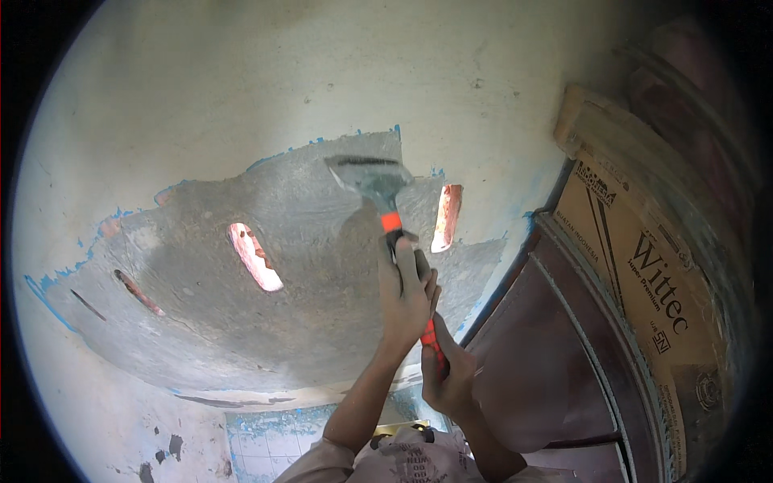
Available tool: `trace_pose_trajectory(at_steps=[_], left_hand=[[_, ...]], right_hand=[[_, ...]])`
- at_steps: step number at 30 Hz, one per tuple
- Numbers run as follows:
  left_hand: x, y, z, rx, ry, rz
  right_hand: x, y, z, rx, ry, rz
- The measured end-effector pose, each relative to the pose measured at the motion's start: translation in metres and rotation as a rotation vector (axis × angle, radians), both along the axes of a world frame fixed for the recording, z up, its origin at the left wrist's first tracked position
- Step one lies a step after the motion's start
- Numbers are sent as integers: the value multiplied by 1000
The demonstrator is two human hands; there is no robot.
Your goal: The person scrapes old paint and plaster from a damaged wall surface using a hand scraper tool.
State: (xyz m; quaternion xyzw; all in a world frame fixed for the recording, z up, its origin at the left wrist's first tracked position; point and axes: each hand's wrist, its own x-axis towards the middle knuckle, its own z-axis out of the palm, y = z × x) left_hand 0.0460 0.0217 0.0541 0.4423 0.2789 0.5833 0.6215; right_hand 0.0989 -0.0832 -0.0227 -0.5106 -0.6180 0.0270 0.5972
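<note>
A wide-bladed scraper (372,174) with a black and orange-red handle is held up in front of the wall. My left hand (407,294) wraps around the upper handle, just below the orange band. Lower down, my right hand (451,377) grips the handle's end. Behind the blade lies a bare grey patch (322,266) of wall, bordered by ragged blue edges and pale paint (266,97). Whether the blade touches the wall I cannot tell.
Bright slots pierce the grey patch, one (256,258) left of my hands and another (446,217) to the right. At the right stand a dark brown panel (539,338) and a printed cardboard sheet (620,266). Blue-stained white tiles (270,447) show at the bottom.
</note>
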Motion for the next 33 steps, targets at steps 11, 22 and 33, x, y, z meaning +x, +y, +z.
trace_pose_trajectory(at_steps=[11,22,33], left_hand=[[3,3,10,88,-50,-82],[-3,2,19,60,1,-117],[8,0,6,-4,-69,-29]], right_hand=[[7,0,10,-4,-1,-2],[4,6,15,97,-12,-10],[8,2,1,3,6,-3]])
